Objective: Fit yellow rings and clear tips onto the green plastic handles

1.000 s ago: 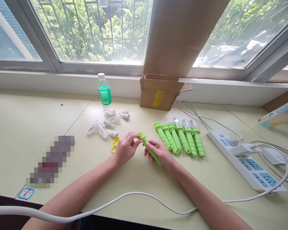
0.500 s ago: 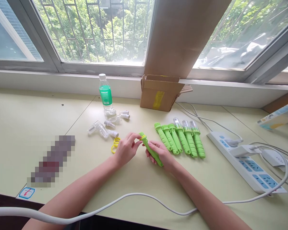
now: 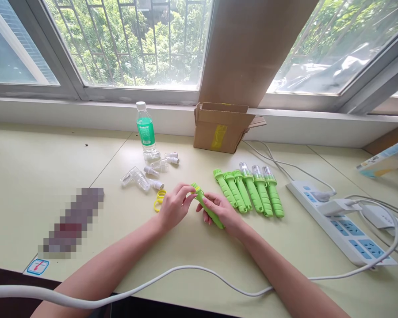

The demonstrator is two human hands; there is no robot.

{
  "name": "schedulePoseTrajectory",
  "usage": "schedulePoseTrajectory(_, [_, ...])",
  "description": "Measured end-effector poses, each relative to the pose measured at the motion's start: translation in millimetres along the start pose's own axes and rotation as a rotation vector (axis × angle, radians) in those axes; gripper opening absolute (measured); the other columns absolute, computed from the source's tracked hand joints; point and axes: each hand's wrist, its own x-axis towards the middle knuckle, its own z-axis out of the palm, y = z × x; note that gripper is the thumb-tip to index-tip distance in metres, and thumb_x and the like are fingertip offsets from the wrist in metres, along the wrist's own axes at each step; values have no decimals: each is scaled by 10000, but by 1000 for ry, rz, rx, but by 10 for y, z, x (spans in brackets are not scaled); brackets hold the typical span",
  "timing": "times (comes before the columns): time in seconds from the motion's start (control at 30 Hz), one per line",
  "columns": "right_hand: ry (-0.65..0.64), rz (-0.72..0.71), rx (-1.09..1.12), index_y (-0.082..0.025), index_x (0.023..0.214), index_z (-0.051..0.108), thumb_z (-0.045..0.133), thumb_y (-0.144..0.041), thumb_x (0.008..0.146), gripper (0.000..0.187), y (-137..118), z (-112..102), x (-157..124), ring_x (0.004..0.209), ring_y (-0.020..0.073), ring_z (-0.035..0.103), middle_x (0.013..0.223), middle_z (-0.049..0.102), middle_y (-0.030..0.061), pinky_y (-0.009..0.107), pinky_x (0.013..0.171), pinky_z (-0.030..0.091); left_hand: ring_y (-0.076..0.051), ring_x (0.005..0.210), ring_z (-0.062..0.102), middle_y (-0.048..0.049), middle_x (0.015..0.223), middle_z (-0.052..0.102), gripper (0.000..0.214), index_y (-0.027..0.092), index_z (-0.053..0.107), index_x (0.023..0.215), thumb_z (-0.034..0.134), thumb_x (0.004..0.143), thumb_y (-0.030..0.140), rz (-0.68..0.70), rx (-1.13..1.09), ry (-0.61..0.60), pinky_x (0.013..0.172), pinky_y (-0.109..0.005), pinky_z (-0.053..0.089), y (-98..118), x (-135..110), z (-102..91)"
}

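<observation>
My right hand [image 3: 222,211] is wrapped around a green flashlight handle [image 3: 212,215], which tilts with its threaded end up and to the left. At that threaded end, my left hand [image 3: 175,205] pinches a yellow ring [image 3: 197,188] between thumb and fingers. Part of the ring is behind the fingertips. More yellow rings [image 3: 159,195] lie on the table just left of my left hand. To the right of my hands, several green handles [image 3: 240,192] lie in a row; some carry clear caps [image 3: 256,171], others show bare threads.
Clear plastic covers [image 3: 139,179] and white-ended pieces [image 3: 157,184] lie left of centre, before a water bottle [image 3: 146,130]. A cardboard box [image 3: 220,128] stands at the back. A power strip [image 3: 338,225] is on the right, and a white cable [image 3: 185,267] crosses in front.
The handle's threaded end has shifted very slightly left, and my right hand's fingers have moved a little on the handle. Both hands keep their hold.
</observation>
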Motion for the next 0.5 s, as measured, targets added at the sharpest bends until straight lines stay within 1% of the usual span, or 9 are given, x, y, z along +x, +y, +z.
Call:
schedulePoseTrajectory(0.2, [-8, -19, -35, -172, 952, 631, 531, -543, 836, 402, -10, 21, -3, 506, 106, 560, 845, 655, 56, 252, 462, 472, -56, 500, 533, -2, 809, 629, 59, 197, 553, 895, 567, 872, 250, -5, 31, 31, 505, -190, 422, -1, 8, -12])
schedulePoseTrajectory(0.33, [-5, -19, -43, -167, 947, 632, 530, -543, 838, 404, -5, 15, 0, 501, 103, 554, 832, 653, 55, 250, 464, 474, -59, 494, 539, 7, 779, 636, 66, 194, 554, 883, 579, 864, 253, -14, 33, 40, 515, -197, 431, 11, 13, -15])
schedulePoseTrajectory(0.5, [7, -15, -62, -163, 910, 628, 532, -541, 838, 396, -16, 19, 0, 494, 101, 549, 793, 639, 45, 248, 457, 469, -59, 469, 519, 12, 763, 651, 70, 201, 568, 867, 580, 859, 269, -102, -6, 38, 498, -206, 437, 57, 32, -24])
